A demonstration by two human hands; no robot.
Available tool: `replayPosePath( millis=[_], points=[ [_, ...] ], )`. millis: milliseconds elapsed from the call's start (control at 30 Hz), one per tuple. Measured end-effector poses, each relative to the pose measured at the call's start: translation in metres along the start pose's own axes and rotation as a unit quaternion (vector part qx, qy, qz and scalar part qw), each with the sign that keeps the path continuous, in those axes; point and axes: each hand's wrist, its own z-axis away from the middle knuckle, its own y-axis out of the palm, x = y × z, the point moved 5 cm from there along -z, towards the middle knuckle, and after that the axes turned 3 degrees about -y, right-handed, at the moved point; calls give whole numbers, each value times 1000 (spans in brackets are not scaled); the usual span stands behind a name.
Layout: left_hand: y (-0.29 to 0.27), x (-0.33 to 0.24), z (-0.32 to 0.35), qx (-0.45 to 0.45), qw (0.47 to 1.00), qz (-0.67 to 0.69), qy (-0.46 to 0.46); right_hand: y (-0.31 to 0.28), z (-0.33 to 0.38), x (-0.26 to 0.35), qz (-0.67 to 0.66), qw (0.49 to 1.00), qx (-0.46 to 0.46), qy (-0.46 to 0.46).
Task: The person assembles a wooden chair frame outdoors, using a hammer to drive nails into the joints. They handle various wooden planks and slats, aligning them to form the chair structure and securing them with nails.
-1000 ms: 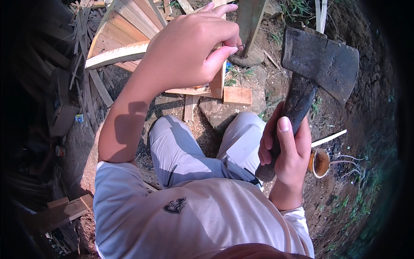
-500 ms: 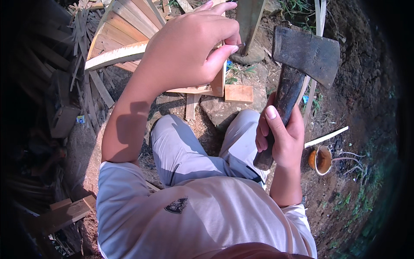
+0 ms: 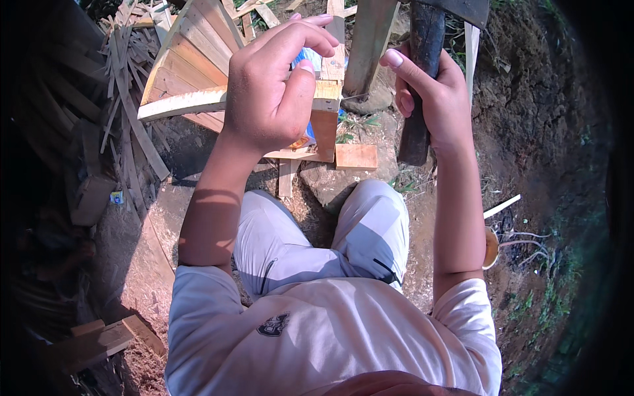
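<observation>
Plainly the biggest hazard is the hatchet (image 3: 422, 72): its dark handle is raised high at the top of the view, the metal head cut off by the upper edge, and the wood it seems aimed at stands right by the other hand. A stroke that drifts leftward, or glances off the grain, could land on the left hand (image 3: 274, 86), because those fingers (image 3: 310, 36) sit at the very top of the short wooden block (image 3: 325, 112). Below that, the person's knees flank the work, so a deflected blade or a flying split piece might strike a leg. The block itself could tip, since it stands upright on a small flat board (image 3: 355, 157) over bare, uneven dirt ground (image 3: 528, 132), steadied by fingertips alone.

As for pose, the right arm reaches up from the lower edge, nearly straight, with the right hand (image 3: 432, 92) clenched around the handle above its lower end, thumb laid along the shaft. The left forearm rises from the lower left, wrist bent, fingers curled over and pinching the block's upper end, thumb pressed on its near face. Behind the block lies a stack of split wooden slats (image 3: 191, 59), with loose strips scattered to the left.
</observation>
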Motion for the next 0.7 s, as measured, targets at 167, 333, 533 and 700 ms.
replayPosePath(
  millis=[167,333,533,700],
  points=[
    [-1,-20,5,-52,996,-75,24,15,-23,0,-25,999,3,34],
    [3,-25,14,-51,995,-68,51,27,-36,3,23,999,46,-7],
    [-13,-22,20,-71,996,-25,39,43,-50,9,137,989,43,33],
    [-1,-73,64,-81,975,-118,168,45,-67,-6,80,993,65,50]
  ],
)
